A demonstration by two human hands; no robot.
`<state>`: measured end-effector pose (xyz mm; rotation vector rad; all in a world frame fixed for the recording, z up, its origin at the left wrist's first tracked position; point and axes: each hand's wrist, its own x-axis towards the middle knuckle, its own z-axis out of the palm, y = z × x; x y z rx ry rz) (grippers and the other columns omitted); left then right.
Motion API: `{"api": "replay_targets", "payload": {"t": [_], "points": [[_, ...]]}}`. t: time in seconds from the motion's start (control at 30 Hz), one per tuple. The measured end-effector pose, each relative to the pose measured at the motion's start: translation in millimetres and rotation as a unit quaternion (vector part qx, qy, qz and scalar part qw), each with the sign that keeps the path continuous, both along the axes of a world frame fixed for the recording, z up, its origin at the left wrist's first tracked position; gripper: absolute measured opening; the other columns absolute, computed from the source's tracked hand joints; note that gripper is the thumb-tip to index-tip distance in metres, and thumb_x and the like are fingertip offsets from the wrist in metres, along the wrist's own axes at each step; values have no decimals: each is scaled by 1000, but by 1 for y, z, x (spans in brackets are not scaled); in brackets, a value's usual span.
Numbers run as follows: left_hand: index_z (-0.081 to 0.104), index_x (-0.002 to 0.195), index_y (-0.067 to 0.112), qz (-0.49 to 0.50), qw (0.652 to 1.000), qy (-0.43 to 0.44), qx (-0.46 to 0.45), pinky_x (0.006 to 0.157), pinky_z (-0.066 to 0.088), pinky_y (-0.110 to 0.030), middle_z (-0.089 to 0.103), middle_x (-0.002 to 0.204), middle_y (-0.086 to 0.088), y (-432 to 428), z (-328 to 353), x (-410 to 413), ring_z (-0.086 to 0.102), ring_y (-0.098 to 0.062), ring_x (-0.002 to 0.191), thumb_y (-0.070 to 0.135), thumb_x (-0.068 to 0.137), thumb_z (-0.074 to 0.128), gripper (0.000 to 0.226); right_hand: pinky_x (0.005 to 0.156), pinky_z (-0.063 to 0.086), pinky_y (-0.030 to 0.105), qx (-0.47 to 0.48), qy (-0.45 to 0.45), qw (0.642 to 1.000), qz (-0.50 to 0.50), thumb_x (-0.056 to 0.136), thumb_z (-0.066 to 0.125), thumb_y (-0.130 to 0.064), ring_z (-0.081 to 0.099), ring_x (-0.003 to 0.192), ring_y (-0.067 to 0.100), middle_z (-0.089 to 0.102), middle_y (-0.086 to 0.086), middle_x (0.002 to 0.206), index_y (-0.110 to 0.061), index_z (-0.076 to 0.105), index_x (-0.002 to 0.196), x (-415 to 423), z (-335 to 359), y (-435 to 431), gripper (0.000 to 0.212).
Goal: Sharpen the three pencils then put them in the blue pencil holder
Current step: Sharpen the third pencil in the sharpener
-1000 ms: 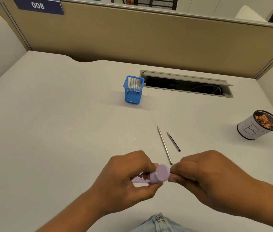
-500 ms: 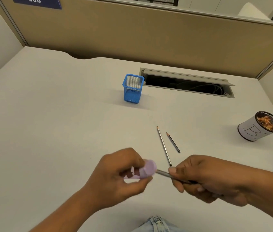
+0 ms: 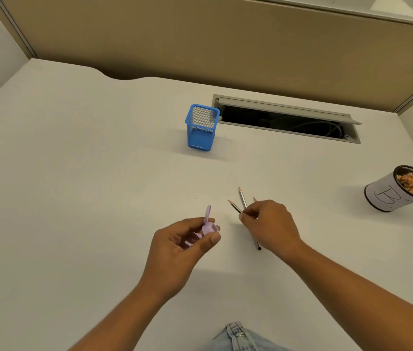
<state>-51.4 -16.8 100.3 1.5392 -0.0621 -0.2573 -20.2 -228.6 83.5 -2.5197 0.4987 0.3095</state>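
While pinching a thin grey sharpened pencil [image 3: 235, 206] between thumb and fingertips, right hand [image 3: 268, 224] low over the white desk [image 3: 73, 173], near its front edge, covering most of two more pencils [image 3: 243, 198] lying there, tips out; left hand [image 3: 185, 244] closed round a small lilac plastic sharpener [image 3: 208, 224], lid flipped up; blue square mesh pencil holder [image 3: 202, 127] upright toward the back edge, well apart; white paper-wrapped mesh cup [image 3: 400, 190] of shavings by the right edge

Matt, smooth white desk [image 3: 73, 198]. Blue wire-mesh metal pencil holder [image 3: 201, 127]. Smooth lilac plastic sharpener [image 3: 208, 225]. Pencils [image 3: 242, 197] with bare wood tips. Black mesh cup [image 3: 400, 188] wrapped in white paper.
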Motion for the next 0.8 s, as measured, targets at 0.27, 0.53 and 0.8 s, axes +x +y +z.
{"api": "replay_targets", "payload": {"t": [0.27,0.53,0.8], "points": [[79,93,38,16,1000,20,6,66,52,-13,79,90,7,-1,-8,1,66,-3,71,39,72,79,21,73,56,35,-90,-16,995,49,89,61,-31,66,84,27,73,4,92,-23,72,92,19,-28,18,14],[79,94,36,19,999,25,11,65,50,-9,79,89,9,-2,-18,1,65,0,69,38,71,78,23,66,55,33,-127,-2,990,62,86,61,-18,67,80,30,72,7,90,-15,67,94,30,-36,17,10],[78,93,44,9,999,22,30,68,52,-12,79,90,11,-4,-14,0,70,-6,79,43,70,78,23,70,56,34,-110,2,992,63,86,66,-23,66,81,29,71,8,93,-14,64,97,33,-36,18,15]]}}
